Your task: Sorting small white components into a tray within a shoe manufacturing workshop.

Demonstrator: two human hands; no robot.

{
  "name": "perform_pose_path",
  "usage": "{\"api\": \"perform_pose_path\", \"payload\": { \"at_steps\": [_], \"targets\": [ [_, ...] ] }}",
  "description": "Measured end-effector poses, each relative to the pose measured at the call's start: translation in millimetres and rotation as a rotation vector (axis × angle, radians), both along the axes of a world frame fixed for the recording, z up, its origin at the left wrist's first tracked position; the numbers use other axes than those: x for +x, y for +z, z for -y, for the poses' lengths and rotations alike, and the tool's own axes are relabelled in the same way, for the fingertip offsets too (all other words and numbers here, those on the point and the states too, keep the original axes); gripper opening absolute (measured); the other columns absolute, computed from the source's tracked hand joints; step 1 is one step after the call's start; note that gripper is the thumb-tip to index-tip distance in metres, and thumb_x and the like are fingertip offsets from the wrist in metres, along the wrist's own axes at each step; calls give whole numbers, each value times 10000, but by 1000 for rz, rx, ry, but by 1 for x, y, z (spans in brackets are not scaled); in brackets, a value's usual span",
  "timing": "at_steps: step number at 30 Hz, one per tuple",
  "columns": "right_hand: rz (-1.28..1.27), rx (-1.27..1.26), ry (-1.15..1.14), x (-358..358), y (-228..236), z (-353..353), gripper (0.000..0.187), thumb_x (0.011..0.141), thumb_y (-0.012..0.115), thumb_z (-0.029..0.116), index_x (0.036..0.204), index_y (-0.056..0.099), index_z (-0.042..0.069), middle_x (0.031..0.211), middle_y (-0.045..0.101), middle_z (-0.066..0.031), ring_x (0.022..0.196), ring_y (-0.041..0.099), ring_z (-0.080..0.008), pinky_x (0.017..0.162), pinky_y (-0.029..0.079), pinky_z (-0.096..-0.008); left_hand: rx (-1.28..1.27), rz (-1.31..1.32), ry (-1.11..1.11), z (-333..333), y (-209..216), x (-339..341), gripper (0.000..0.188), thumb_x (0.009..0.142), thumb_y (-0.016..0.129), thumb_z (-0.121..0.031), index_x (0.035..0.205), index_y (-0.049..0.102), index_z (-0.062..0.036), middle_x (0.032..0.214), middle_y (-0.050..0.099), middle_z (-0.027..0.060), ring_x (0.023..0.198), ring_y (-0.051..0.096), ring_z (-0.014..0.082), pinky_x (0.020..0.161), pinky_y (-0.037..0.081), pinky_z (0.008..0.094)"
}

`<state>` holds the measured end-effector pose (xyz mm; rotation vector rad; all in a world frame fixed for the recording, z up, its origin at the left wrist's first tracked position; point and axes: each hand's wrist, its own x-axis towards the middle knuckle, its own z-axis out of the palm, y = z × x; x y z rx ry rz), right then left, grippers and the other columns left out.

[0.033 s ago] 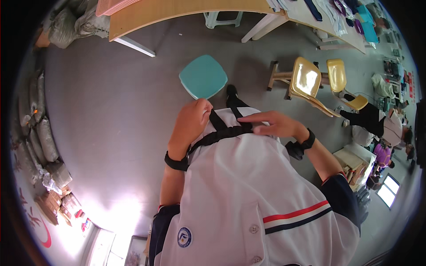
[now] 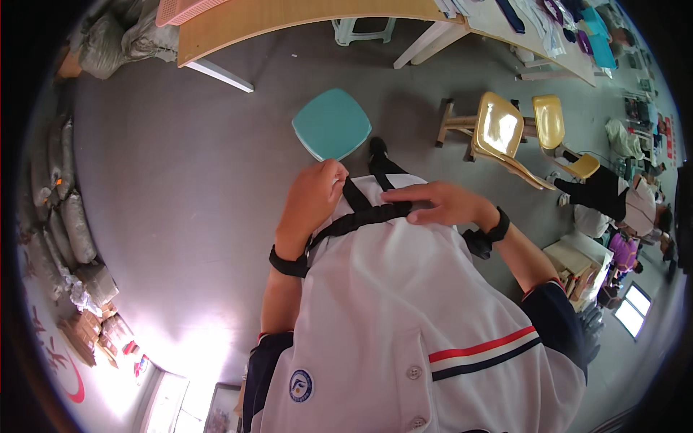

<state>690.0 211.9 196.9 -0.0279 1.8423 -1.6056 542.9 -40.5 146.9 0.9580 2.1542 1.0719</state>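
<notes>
A black waist strap (image 2: pixel 359 219) crosses the front of my white shirt (image 2: pixel 375 281), and two narrower black straps run from it toward the hem. My left hand (image 2: pixel 307 202) is closed by the left narrow strap, its fingertips turned inward; what lies in them is hidden. Fingers of my right hand (image 2: pixel 446 202) stretch across the right narrow strap, with the thumb apart near the waist strap. Each wrist wears a black band. Beyond my hands stands a teal stool (image 2: pixel 332 124) on the grey floor.
A wooden table (image 2: pixel 289 14) spans the far side, with a pink basket (image 2: pixel 180 10) on its left end. Yellow-seated chairs (image 2: pixel 499 123) stand at the right, near a person in black trousers (image 2: pixel 595 193). Filled grey sacks (image 2: pixel 76 224) line the left wall.
My right hand has shifted very slightly to the left along the straps. The left hand looks the same.
</notes>
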Motion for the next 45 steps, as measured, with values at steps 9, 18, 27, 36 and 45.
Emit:
{"api": "perform_pose_path", "payload": {
  "at_steps": [9, 18, 27, 36, 45],
  "targets": [
    [-225, 1, 214, -22, -26, 34, 556, 1066, 469, 398, 1423, 458, -28, 1467, 491, -193, 1305, 470, -364, 1123, 361, -418, 39, -54, -58, -12, -2, 5, 117, 870, 611, -8, 974, 564, -32, 952, 689, 119, 915, 642, 347, 792, 503, 428],
    [-229, -6, 217, -23, -29, 36, 557, 1060, 483, 393, 1415, 466, -35, 1450, 497, -202, 1302, 461, -362, 1123, 354, -430, 24, -44, -62, -8, -5, 6, 144, 867, 602, -10, 1008, 591, -39, 960, 690, 111, 934, 642, 338, 822, 503, 426],
    [-164, 42, 266, -22, -27, 35, 546, 1054, 493, 390, 1417, 480, -18, 1444, 501, -205, 1314, 463, -355, 1125, 355, -428, 105, 22, -286, 4, -7, 5, 375, 703, 462, 110, 989, 635, -61, 994, 651, 80, 1132, 591, 272, 1211, 228, 510],
    [-236, 36, 202, -18, -34, 32, 572, 1048, 507, 388, 1466, 454, 1, 1463, 494, -184, 1356, 444, -350, 1144, 344, -426, 83, 135, -253, 11, 1, 6, 283, 678, 478, 94, 896, 585, -52, 861, 575, 72, 933, 583, 274, 1212, 228, 524],
    [-359, 41, -5, -22, -47, 33, 371, 1028, 547, 351, 1084, 654, 1, 1101, 644, -185, 1109, 565, -375, 998, 439, -431, 110, -256, -201, 0, 12, 6, 178, 644, 540, 59, 770, 554, -67, 772, 519, 101, 844, 556, 309, 1096, 324, 509]
  ]
}}
